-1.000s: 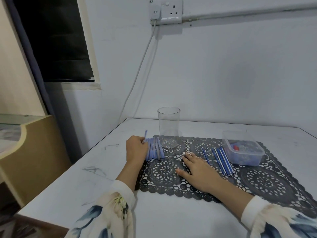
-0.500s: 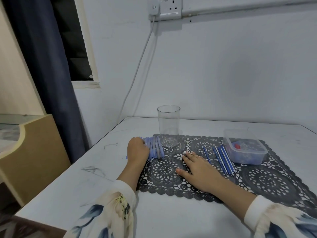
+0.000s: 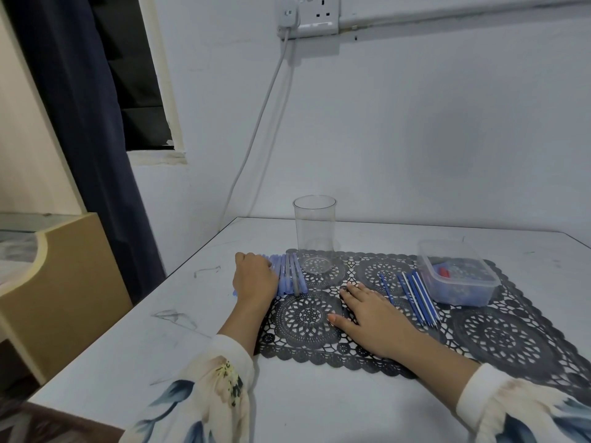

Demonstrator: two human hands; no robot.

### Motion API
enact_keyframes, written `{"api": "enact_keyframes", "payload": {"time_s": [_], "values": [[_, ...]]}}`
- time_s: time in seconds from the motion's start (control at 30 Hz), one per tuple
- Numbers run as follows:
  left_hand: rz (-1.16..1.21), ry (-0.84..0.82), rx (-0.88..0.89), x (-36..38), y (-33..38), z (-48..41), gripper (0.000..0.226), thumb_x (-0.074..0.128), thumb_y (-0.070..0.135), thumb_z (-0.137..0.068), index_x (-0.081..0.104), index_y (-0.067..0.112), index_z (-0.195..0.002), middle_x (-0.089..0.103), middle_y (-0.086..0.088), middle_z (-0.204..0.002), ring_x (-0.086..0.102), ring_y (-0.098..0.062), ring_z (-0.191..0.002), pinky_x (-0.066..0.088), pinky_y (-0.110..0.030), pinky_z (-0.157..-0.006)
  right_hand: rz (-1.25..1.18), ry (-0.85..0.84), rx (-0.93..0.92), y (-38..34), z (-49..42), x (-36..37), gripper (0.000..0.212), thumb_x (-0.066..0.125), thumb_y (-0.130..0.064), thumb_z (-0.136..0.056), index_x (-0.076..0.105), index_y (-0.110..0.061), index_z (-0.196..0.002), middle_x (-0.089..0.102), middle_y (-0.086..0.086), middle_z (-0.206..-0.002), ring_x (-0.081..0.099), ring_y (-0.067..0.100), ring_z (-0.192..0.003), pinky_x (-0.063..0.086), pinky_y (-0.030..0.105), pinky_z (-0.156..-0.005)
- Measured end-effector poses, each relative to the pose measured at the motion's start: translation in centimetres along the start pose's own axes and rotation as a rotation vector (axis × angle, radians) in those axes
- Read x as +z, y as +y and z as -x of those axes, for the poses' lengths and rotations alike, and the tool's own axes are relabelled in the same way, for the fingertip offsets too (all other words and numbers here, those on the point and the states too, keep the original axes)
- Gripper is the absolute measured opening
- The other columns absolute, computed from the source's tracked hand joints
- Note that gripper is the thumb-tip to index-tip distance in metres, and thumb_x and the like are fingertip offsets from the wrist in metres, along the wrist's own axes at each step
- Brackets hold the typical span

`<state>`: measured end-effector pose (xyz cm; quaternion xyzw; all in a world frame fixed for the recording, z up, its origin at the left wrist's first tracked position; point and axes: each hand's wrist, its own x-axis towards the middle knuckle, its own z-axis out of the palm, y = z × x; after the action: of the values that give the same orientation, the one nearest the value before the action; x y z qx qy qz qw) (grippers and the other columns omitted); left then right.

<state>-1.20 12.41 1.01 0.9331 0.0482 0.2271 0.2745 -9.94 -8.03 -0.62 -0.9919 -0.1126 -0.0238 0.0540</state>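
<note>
Head view: left hand [image 3: 256, 278] curled on blue pens [image 3: 287, 276], right hand [image 3: 371, 310] flat.

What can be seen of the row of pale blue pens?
The row of pale blue pens lies flat, side by side, on the left edge of the black lace mat, left of the clear cup. They look like slim plastic; one is greyer. The left hand covers the row's left side.

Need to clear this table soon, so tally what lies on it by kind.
Clear cup: 1
Lidded plastic box: 1
Lace mat: 1
Rows of pen parts: 2, the light blue barrels and the dark blue refills; single pieces are too hard to count
Total: 5
</note>
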Motion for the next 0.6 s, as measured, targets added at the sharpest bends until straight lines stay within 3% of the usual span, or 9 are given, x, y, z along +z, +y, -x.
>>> {"api": "enact_keyframes", "payload": {"time_s": [0.1,0.43,0.6], "values": [[-0.138,-0.002,0.004,0.0,-0.7,-0.4,0.023,0.051,0.014,-0.086,0.072,0.012,-0.096,0.063,-0.007,-0.1,0.04,-0.022,-0.116,0.045,-0.035,-0.083,0.001,-0.003,0.0,0.0,0.0,0.0,0.075,0.022,-0.064,-0.091,0.011,-0.017,-0.149,0.008,0.002,-0.157,0.004,0.016,-0.143,0.007,0.034,-0.117],[-0.099,-0.041,-0.047,0.3,-0.9,-0.3,0.024,0.048,0.014,-0.085,0.071,0.01,-0.086,0.064,-0.006,-0.093,0.04,-0.022,-0.113,0.037,-0.033,-0.084,-0.036,0.013,0.002,-0.1,0.1,-0.1,0.074,0.024,-0.063,-0.091,0.016,-0.017,-0.149,0.011,0.001,-0.156,0.006,0.016,-0.143,0.007,0.035,-0.117],[-0.034,0.012,-0.003,-0.3,-0.2,0.4,0.026,0.048,0.012,-0.085,0.071,0.008,-0.076,0.062,-0.009,-0.085,0.043,-0.025,-0.106,0.037,-0.035,-0.081,-0.139,0.142,-0.057,-0.3,0.8,-1.0,0.057,0.033,-0.05,-0.096,0.039,-0.015,-0.141,0.036,0.002,-0.147,0.028,0.016,-0.136,0.024,0.032,-0.112]]}}
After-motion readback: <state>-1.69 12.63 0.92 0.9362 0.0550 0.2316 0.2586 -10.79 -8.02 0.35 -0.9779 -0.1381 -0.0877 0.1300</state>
